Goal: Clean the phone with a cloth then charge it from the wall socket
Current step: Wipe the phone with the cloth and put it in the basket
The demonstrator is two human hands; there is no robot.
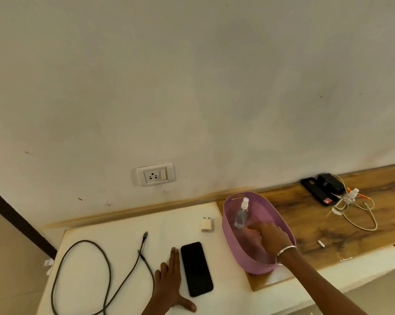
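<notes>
No writing is legible. Left hand (169, 285) lies flat, open, beside the phone (196, 268). Right hand (268, 237) reaches into the basket (237, 251); its grip is unclear.

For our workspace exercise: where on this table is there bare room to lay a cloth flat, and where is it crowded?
Free: the white top between the cable and the adapter, behind the phone. Also the wood between the basket and the far wires. Crowded: around the left hand beside the phone, and inside the basket, where the right hand reaches.

Bare desk (128, 221) lies open between cable (105, 264) and socket (155, 174); adapter (207, 224) and basket (242, 251) crowd the phone's (196, 268) far right.
</notes>
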